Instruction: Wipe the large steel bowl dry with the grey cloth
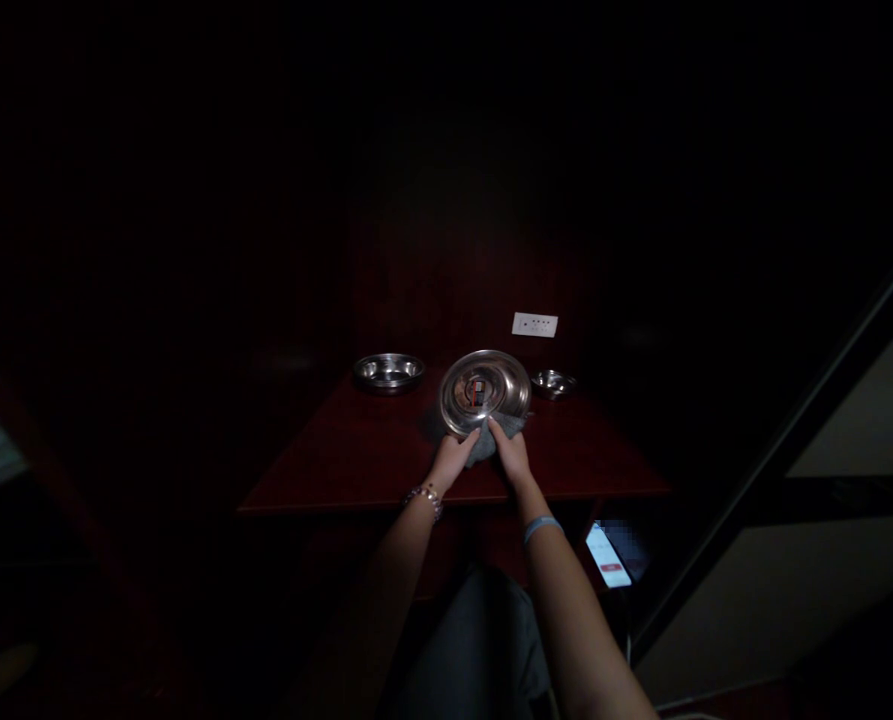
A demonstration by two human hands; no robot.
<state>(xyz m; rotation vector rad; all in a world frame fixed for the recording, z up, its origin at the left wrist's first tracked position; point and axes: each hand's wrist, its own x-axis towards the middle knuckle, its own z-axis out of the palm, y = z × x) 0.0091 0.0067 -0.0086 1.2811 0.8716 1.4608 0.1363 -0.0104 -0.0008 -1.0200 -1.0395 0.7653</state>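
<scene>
A round steel plate (483,390) is tilted up towards me over the dark red table (356,460). My left hand (453,458) grips its lower rim. My right hand (511,452) is closed on a grey cloth (483,448) pressed against the plate's lower edge. Both hands touch each other at the cloth. A beaded bracelet sits on my left wrist and a light blue band on my right wrist.
A steel bowl (389,371) stands at the table's back left, and a smaller steel bowl (553,382) at the back right. A white socket plate (534,324) is on the wall behind. A lit phone (608,555) lies below the table's right edge. The room is very dark.
</scene>
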